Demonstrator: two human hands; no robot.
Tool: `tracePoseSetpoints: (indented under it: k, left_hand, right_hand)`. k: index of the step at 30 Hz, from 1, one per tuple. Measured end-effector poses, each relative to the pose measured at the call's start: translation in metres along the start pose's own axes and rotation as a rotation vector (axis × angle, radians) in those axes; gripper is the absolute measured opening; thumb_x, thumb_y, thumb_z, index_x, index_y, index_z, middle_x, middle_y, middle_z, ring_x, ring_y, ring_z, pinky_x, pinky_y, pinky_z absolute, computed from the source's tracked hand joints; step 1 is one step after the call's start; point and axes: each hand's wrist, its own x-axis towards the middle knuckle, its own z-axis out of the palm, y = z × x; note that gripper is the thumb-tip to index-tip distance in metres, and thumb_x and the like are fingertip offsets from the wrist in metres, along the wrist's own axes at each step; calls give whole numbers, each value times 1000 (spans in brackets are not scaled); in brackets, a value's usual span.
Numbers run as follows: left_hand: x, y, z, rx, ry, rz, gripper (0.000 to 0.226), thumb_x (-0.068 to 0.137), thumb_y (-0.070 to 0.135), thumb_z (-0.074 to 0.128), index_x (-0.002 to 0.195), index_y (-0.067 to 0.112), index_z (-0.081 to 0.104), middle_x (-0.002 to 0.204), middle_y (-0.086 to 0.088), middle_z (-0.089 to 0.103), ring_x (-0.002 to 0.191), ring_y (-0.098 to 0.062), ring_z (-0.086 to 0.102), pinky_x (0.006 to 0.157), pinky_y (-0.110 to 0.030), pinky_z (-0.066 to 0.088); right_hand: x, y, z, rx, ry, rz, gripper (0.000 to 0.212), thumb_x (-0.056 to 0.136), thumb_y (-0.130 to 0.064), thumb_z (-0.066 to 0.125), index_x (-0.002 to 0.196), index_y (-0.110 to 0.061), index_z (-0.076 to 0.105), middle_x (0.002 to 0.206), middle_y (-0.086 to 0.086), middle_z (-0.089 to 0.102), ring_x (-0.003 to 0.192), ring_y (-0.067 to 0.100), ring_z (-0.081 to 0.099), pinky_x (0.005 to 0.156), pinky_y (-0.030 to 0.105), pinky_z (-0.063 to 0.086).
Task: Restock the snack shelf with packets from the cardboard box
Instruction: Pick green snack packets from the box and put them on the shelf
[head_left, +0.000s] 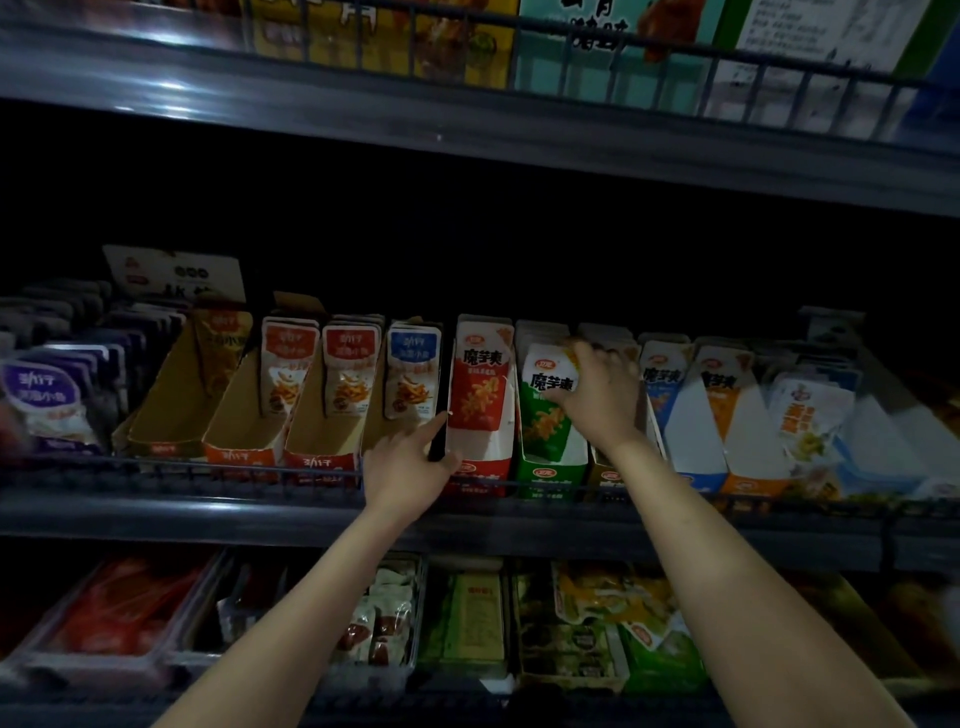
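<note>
- Right hand (597, 397) grips a green packet (545, 382) by its top, over the green display box (550, 475).
- Left hand (410, 465) — fingers mostly straight — touches the red display box (480, 405).
- Probably light, soft and slick — pinch the sealed edge.

On the dim metal snack shelf (208, 512), the right hand (597, 395) grips a white-and-green snack packet (543, 382) at the top of a green cardboard display carton (550, 475). The left hand (405, 467) touches the left edge of the neighbouring red-and-white cardboard carton (480, 410), forefinger stretched upward.
</note>
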Motion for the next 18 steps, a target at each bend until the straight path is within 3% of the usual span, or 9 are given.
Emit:
tracePoseSetpoints:
  k: [4,9,15,18]
  left_hand:
    - [0,0,0,-3,-4,-4,54,93,41,54,145,38,36,144,0,49,132,-24,44,103,-37,38]
    - [-1,2,-1,-18,4,-8,54,93,41,55,144,38,37,145,0,48,133,-24,42,104,-36,37]
    - [-3,2,-2,-52,7,0,53,93,38,56,144,36,39,144,-1,49,132,-25,42,106,-37,35]
    - [-3,2,-2,-60,15,4,54,93,39,57,144,34,39,143,-2,50,131,-25,44,105,-37,38]
  right_hand:
    - [-1,0,5,8,46,-17,53,64,-32,85,107,-8,64,93,15,68,89,35,62,76,40,40]
    - [1,-1,6,-124,44,-25,57,64,-37,85,112,-12,65,90,19,66,88,37,60,78,42,41]
    - [2,-2,2,-195,-19,-14,61,77,-47,72,128,-19,58,105,21,61,102,37,53,85,41,31]
    - [0,0,-3,-167,-29,3,60,77,-47,72,126,-17,58,108,21,60,103,37,52,85,41,31]
